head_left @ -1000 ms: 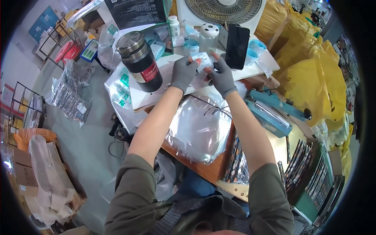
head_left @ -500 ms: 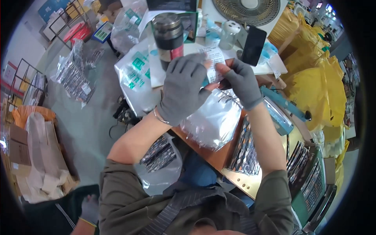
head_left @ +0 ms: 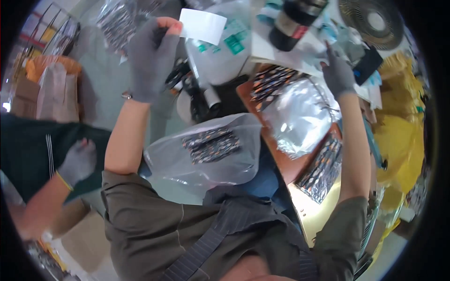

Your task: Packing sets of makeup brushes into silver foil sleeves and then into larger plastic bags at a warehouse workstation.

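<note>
Upper left, over green-printed plastic (head_left: 219,64), L hand (head_left: 153,61) pinches white label (head_left: 202,26) by its edge; R hand (head_left: 338,74), nr dark flask (head_left: 287,29), loosely open, nothing visibly held. Prob. label-handling; next needs steady pinch.

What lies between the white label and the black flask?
In the head view, a green-printed plastic bag, then part of the white tabletop with something light blue, blurred.

Fairly bright, cool indoor light glares white off the clear plastic bags (head_left: 297,124) and the golden board (head_left: 316,215), the white label (head_left: 203,25) looks washed flat, blur softens the left hand (head_left: 152,63) and right hand (head_left: 339,76), and fisheye distortion bends edges toward a black rim.
</note>
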`<state>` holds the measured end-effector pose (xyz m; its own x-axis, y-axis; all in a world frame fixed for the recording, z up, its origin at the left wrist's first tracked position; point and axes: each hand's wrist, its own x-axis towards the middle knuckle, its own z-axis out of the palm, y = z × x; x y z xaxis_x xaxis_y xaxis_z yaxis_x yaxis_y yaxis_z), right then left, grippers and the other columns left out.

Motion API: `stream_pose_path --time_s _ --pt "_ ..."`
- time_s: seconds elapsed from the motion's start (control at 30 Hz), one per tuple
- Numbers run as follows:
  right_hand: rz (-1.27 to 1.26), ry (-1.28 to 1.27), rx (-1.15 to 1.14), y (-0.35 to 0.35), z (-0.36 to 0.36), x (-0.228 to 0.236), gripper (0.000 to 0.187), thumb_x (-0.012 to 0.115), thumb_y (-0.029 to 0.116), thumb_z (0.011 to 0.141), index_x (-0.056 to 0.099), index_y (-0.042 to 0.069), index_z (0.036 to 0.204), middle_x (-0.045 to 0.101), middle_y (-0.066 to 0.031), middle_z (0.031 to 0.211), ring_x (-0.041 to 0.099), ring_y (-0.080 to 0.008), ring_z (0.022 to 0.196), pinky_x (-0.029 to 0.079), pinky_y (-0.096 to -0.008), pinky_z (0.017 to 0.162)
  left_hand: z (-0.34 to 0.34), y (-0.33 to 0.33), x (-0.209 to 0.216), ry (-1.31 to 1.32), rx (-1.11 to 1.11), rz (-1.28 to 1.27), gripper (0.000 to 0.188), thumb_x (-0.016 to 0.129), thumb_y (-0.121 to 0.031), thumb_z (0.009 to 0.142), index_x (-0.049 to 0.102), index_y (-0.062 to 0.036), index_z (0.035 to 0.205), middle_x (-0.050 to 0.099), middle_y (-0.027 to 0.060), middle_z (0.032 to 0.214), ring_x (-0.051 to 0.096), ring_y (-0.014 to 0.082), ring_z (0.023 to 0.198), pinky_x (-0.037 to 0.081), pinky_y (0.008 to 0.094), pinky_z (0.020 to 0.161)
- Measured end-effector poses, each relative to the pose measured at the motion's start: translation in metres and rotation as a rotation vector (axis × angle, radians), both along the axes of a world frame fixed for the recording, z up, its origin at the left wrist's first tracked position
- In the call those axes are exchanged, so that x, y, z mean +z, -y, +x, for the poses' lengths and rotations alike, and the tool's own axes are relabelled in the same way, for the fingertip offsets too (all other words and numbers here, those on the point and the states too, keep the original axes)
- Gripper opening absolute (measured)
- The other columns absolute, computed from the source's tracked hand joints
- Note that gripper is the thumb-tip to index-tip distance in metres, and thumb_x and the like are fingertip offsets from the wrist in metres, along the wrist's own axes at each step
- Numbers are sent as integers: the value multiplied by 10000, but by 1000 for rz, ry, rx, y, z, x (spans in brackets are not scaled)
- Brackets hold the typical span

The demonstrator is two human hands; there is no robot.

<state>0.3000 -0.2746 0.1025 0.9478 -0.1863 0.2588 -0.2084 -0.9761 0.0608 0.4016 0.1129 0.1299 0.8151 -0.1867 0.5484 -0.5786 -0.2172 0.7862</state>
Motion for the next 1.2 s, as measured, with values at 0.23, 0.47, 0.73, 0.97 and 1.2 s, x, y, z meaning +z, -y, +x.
stream_pose_path --time_s 0.23,0.47,0.73,0.97,1.2 --pt "61 -93 900 -245 -36 -46 559 628 201 723 454 57 1235 495 -169 1176 456 -329 1130 362 -456 976 13 -103 -101 -122 191 92 204 583 -141 869 620 -4 1014 663 57 769 607 110 685 466 248 640" --pt "500 -359 1088 -224 -132 -68 151 591 116 677 644 111 819 616 9 840 588 -174 816 456 -445 867 -49 -181 -242 -136 279 814 219 540 -204 822 596 -128 1019 626 135 758 611 329 726 476 427 630" --pt "537 -320 831 -240 -134 -53 228 663 57 643 644 97 867 626 -14 896 592 -208 838 440 -452 872 -91 -93 -397 -756 -14 1102 220 502 -149 788 587 -69 975 634 144 901 610 319 872 473 421 753" --pt "956 -410 561 -213 -191 -40 256 678 101 668 631 65 917 620 -99 861 597 -270 867 456 -413 819 -84 -66 -162 -807 -581 130 588 615 -342 801 475 46 1220 533 215 1169 516 322 1100 394 328 948" --pt "529 -261 599 -196 -190 -133 280 580 96 716 603 36 989 602 -170 957 579 -360 904 477 -409 784 -158 -81 -128 -323 -559 1077 365 618 -294 811 578 -9 1036 590 152 953 582 296 930 465 390 772"
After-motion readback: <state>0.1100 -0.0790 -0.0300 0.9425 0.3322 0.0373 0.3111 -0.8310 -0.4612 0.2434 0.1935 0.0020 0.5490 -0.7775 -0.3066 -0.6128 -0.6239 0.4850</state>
